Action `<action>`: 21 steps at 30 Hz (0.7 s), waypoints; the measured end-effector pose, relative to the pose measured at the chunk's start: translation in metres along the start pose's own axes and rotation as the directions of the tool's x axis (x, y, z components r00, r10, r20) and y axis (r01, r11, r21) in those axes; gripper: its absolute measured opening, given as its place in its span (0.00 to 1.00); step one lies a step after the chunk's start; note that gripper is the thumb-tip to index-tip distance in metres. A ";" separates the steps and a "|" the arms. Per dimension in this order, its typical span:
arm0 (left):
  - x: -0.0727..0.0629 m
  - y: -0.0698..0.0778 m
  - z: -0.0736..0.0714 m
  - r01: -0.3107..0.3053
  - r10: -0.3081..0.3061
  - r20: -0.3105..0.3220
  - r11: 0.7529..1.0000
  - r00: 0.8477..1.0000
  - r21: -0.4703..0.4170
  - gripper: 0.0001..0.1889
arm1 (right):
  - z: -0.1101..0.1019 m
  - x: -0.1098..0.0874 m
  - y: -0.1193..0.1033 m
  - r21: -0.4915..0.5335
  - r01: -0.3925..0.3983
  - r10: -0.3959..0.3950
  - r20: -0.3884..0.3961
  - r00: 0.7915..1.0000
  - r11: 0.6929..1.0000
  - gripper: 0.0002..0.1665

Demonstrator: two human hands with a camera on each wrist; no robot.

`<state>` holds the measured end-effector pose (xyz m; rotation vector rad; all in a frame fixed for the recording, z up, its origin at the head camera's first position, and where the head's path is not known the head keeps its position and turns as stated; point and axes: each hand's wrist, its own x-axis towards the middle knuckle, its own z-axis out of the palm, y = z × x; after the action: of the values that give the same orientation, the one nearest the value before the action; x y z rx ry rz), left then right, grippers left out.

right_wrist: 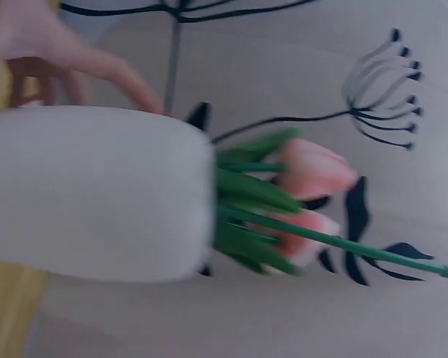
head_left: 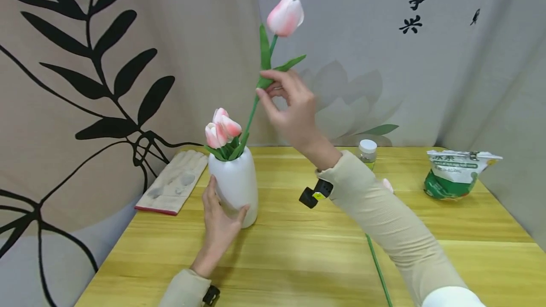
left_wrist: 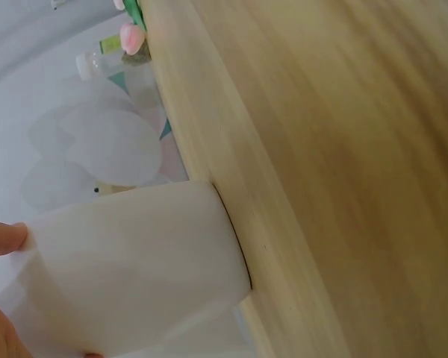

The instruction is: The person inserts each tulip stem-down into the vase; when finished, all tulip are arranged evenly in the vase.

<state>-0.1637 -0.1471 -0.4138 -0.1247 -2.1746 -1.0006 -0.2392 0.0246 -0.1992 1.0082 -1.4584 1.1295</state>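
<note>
My left hand (head_left: 221,219) holds a white vase (head_left: 234,186) around its lower body, and the vase stands upright on the table. Several pink-and-white artificial tulips (head_left: 222,129) with green leaves poke out of its mouth. Above and to the right, my right hand (head_left: 292,101) pinches a taller tulip (head_left: 286,15) at its leaves and upper stem. That tulip's green stem (right_wrist: 343,242) slants down into the vase mouth; its lower end is hidden. In the left wrist view, fingertips (left_wrist: 6,239) touch the vase's side.
Another tulip lies on the wooden table (head_left: 298,259), its stem (head_left: 377,269) partly behind my right sleeve. A white-capped bottle (head_left: 368,150) stands behind that arm. A green-and-white pouch (head_left: 456,176) sits at the right, and a folded cloth-like item (head_left: 175,181) lies left of the vase.
</note>
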 end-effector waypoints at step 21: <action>-0.001 0.000 0.000 -0.036 0.036 -0.003 0.999 0.999 0.003 0.57 | 0.038 -0.095 0.006 -0.012 -0.039 0.040 0.459 0.888 0.999 0.08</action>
<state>-0.1631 -0.1469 -0.4145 -0.1607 -2.1639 -0.9760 -0.2380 -0.0072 -0.2966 1.3117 -1.8593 0.9520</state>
